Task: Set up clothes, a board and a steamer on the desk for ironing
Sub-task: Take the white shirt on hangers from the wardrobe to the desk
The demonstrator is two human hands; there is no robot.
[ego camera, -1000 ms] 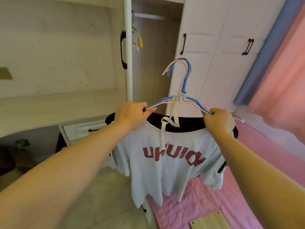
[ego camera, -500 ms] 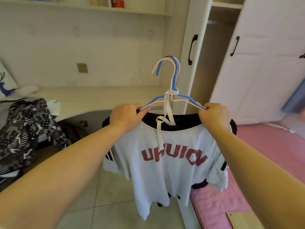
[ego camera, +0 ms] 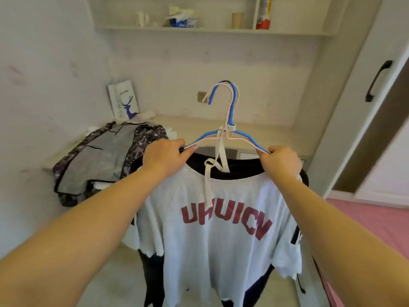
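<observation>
A white T-shirt [ego camera: 221, 235] with red letters hangs in front of me, a black garment [ego camera: 234, 169] behind it, both on blue and pink hangers [ego camera: 230, 114] held together. My left hand [ego camera: 164, 157] grips the hangers' left shoulder, and my right hand [ego camera: 281, 161] grips the right one. The clothes hang in the air in front of the pale desk [ego camera: 261, 134]. A dark patterned jacket [ego camera: 104, 160] lies on the desk's left end. No board or steamer is in view.
A white paper bag [ego camera: 124, 103] with a blue deer leans in the desk's back left corner. A shelf [ego camera: 199, 29] with small items runs above. The open wardrobe door [ego camera: 363, 103] stands at the right, the pink bed [ego camera: 380, 229] below it.
The view has swung left from the wardrobe to the desk. Both hands keep their grip on the hangers, and the clothes have travelled with them toward the desk.
</observation>
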